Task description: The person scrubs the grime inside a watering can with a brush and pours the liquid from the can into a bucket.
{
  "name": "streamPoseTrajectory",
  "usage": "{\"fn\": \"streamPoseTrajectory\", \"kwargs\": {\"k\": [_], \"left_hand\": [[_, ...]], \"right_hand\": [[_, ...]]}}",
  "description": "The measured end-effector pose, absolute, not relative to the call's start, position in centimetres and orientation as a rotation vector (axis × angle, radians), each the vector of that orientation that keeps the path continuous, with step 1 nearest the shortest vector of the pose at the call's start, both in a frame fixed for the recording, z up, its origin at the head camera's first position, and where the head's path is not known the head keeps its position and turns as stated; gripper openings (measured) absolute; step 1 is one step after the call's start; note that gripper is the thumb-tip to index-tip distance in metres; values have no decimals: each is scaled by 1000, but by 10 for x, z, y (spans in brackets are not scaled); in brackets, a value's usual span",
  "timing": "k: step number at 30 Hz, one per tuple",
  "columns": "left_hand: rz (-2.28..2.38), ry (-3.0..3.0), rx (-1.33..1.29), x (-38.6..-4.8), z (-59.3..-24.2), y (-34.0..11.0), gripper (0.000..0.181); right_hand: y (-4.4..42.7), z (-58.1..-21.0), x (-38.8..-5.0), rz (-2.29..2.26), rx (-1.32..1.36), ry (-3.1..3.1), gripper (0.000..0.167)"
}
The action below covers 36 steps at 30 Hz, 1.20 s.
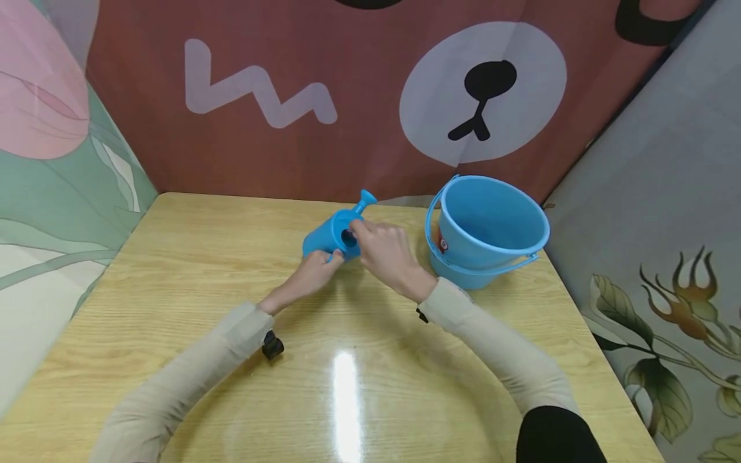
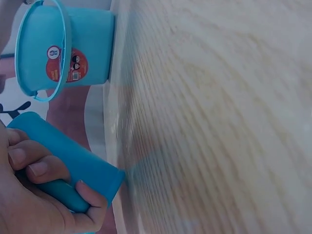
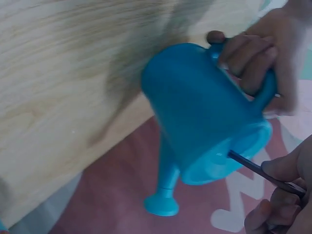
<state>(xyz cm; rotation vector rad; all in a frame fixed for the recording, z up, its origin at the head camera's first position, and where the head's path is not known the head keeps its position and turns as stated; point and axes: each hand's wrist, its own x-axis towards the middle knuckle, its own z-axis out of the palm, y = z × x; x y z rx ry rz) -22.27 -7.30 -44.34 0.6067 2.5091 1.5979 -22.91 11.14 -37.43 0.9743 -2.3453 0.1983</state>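
A blue toy watering can (image 1: 321, 239) is tilted over the far part of the table, with its sprinkler spout pointing away. My left hand (image 1: 313, 272) grips its handle (image 3: 266, 91), fingers curled round it, as both wrist views show. At the can's mouth is my right hand (image 1: 386, 253). Its thumb and fingers pinch a thin dark rod (image 3: 258, 169), whose far end reaches into the opening (image 3: 243, 146). That tip is hidden inside the can, so the rod's exact kind cannot be told.
A light blue bucket (image 1: 463, 247) with a hanging handle and a red sticker (image 2: 78, 66) stands right of the hands. The wooden table (image 1: 231, 386) ends at a brown cloth (image 1: 260, 161) behind. Printed curtains hang at both sides.
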Motion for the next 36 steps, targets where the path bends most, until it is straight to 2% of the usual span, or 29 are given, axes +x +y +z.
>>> {"fn": "streamPoseTrajectory", "kwargs": {"k": [7, 11, 15, 23, 36], "left_hand": [[1578, 2498, 631, -225, -444, -73, 51], [1607, 2486, 631, -224, -444, -73, 50], [1619, 2494, 615, -224, -444, -74, 49], [1600, 2510, 594, -222, -447, -74, 49], [1614, 2517, 617, -222, -444, -71, 50]], "right_hand": [[112, -381, -234, 183, 961, -2370, 11], [112, -378, -230, 210, 981, -2344, 7], [110, -375, -228, 226, 982, -2337, 9], [106, -385, -236, 306, 939, -2410, 4], [110, -373, -232, 305, 916, -2454, 5]]}}
